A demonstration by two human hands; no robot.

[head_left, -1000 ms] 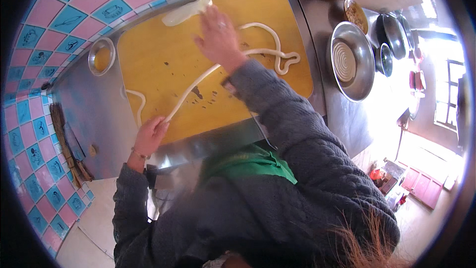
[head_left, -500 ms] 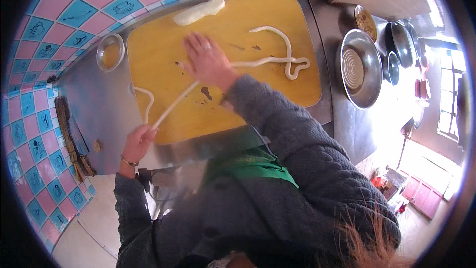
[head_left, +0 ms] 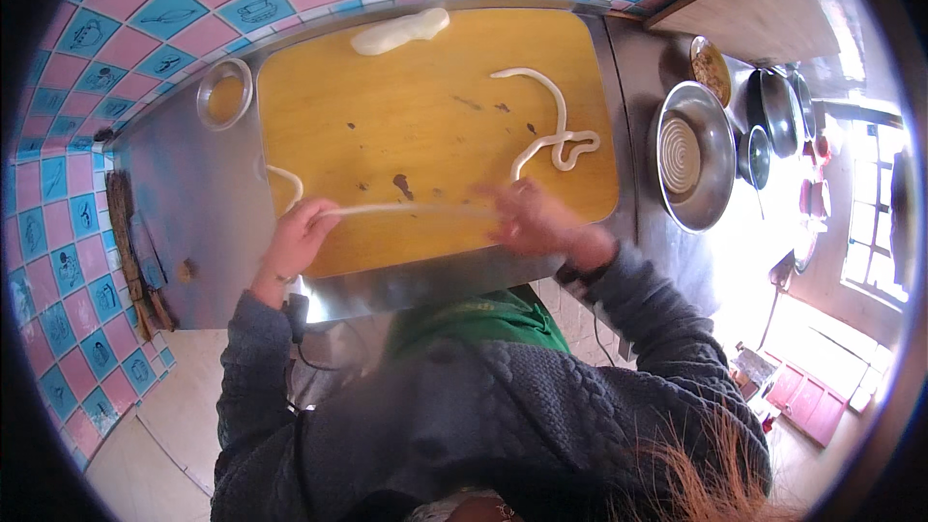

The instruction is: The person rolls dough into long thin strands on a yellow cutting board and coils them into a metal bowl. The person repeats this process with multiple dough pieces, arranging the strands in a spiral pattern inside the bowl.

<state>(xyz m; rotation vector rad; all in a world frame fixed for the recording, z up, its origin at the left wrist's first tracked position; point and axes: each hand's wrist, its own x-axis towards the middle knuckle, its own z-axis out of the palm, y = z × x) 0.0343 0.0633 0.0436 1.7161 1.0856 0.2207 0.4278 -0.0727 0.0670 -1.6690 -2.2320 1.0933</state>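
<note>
A long thin rope of white dough (head_left: 401, 208) runs nearly straight between my two hands above the near part of a yellow board (head_left: 387, 116). My left hand (head_left: 302, 234) pinches the rope near the board's left front edge. A short bent end (head_left: 287, 179) trails behind that hand on the board. My right hand (head_left: 541, 220) is at the rope farther right; motion smears its fingers, so their grip is unclear. Beyond the right hand the rope continues into a looped dough tail (head_left: 564, 126) on the right side. A thick dough piece (head_left: 401, 32) lies at the far edge.
A small metal bowl of yellow liquid (head_left: 224, 95) stands left of the board. To the right, a large steel bowl (head_left: 710, 174) contains a coiled dough spiral (head_left: 677, 155). Farther right are several dark bowls (head_left: 776, 111). A brush-like bundle (head_left: 130, 242) lies along the left wall.
My right hand has left the board's middle and moved right and nearer to me. The dough between my hands has swung from a slant to nearly level. My left hand has risen slightly.
</note>
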